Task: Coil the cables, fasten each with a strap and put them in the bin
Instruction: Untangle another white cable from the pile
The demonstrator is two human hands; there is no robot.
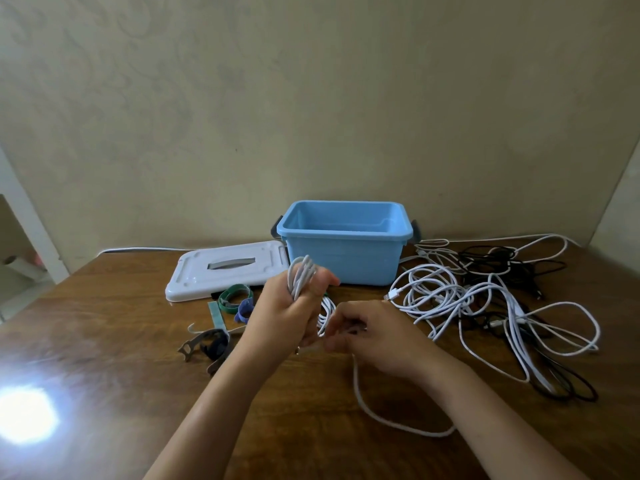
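My left hand point(289, 313) grips a bundle of white cable loops point(302, 273) held upright in front of the blue bin point(346, 233). My right hand point(374, 334) pinches the same white cable just right of the loops; its free tail point(381, 415) trails down across the table toward me. The bin stands open, with nothing visible inside. Several coloured straps point(235, 294) lie on the table left of my left hand.
The bin's white lid point(194, 278) lies flat to its left. A tangle of white cables point(450, 296) and black cables point(502, 261) covers the table's right side. The wall stands close behind. Bright glare point(24, 415) marks the near left tabletop.
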